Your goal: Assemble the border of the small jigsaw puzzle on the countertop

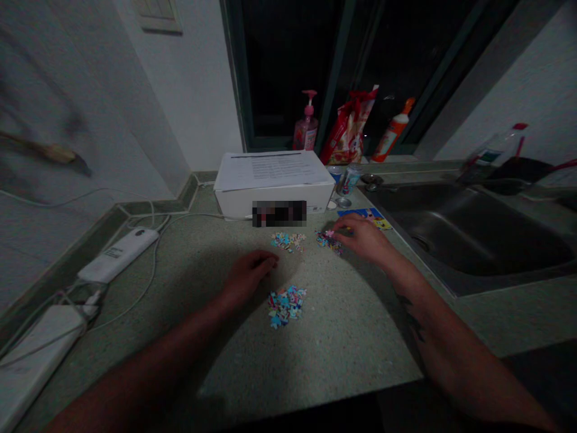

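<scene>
The biggest pile of tiny puzzle pieces [285, 305] lies on a speckled green table [351, 343], just below the left hand [249, 278]. Its fingers [265, 260] are curled in a loose ball, and we see nothing in them. The right hand [363, 237] reaches to a small pile [328, 243] near the far side of the table. Its fingers [339, 227] are spread a bit and touch the pieces. A pink piece [329, 233] sits right by them, but we cannot tell if they hold it. A third pile [287, 242] lies just left of that one.

We think the pieces are thin, stiff and very light, like card. A small bump could slide them apart, so a soft pinch on the edges of one piece with two fingertips seems best.

A white box [274, 201] stands past the piles, and a steel sink [469, 234] is off to the right.
</scene>
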A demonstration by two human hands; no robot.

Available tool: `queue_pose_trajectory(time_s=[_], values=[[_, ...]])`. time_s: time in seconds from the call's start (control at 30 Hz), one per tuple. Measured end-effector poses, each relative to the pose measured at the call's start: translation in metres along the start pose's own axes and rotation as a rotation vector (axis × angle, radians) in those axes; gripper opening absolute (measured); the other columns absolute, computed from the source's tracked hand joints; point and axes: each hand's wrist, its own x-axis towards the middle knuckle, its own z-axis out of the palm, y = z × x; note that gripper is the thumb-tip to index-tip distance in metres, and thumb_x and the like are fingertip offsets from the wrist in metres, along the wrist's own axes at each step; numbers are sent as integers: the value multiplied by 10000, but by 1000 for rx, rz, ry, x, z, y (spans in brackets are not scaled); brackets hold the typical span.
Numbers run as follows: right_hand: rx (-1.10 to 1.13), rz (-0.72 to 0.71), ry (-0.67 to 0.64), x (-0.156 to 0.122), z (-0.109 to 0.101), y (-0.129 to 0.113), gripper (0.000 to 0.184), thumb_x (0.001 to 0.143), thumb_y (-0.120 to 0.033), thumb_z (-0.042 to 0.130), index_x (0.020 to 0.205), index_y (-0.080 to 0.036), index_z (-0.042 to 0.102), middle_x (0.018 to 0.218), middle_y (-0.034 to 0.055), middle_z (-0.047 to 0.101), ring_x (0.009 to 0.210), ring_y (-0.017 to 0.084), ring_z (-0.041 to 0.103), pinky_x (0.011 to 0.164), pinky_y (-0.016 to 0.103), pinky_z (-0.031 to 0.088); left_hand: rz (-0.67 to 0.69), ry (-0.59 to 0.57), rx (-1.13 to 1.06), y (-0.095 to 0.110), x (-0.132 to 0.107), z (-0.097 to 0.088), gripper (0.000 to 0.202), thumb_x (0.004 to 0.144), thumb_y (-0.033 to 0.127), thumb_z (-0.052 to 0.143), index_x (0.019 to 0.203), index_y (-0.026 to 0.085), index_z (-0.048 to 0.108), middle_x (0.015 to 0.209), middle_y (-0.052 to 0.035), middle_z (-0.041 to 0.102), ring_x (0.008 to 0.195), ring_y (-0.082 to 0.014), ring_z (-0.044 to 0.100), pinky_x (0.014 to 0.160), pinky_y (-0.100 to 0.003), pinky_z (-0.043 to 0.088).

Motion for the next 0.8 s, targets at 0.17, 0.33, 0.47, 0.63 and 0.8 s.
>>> queue_pose_trajectory(time_s=[0.17, 0.33, 0.47, 0.63, 0.8], values=[[-76, 33, -120, -3, 7, 12, 108, 929, -168, 778, 1004, -234, 818, 1100, 103, 800, 1038, 291, 755, 953, 436, 582, -5, -6, 17, -1, 0, 0, 293, 826, 456, 713, 952, 205, 797, 986, -111, 816, 832, -244, 707, 754, -362, 540], [-63, 14, -142, -2, 10, 4, 144, 908, -148, 792, 1025, -226, 819, 1135, 122, 794, 1085, 310, 743, 993, 459, 578, 12, 1, 6, -4, 0, 0, 300, 823, 466, 725, 960, 211, 806, 998, -115, 819, 840, -251, 709, 769, -371, 543], [-11, -55, -22, -4, 23, -21, 153, 955, -143, 729, 1052, -221, 819, 1153, 125, 774, 1115, 297, 726, 1024, 463, 568, 8, -5, -5, -3, 0, 0, 321, 806, 481, 740, 956, 205, 802, 1005, -119, 822, 870, -262, 720, 800, -380, 552], [-5, -107, -4, -10, 55, -59, 113, 990, -281, 760, 1060, -217, 820, 1245, 149, 748, 1168, 313, 704, 1041, 495, 564, 16, 1, -1, -1, 0, 2, 330, 795, 488, 730, 943, 200, 796, 959, -101, 817, 826, -247, 709, 770, -364, 544], [-46, -83, -10, -8, 69, -69, 65, 970, -208, 749, 979, -209, 812, 1192, 150, 758, 1119, 314, 708, 1004, 490, 568, 17, 0, 6, 1, -1, 3, 301, 795, 458, 720, 934, 202, 799, 953, -103, 819, 826, -239, 707, 752, -350, 542]])
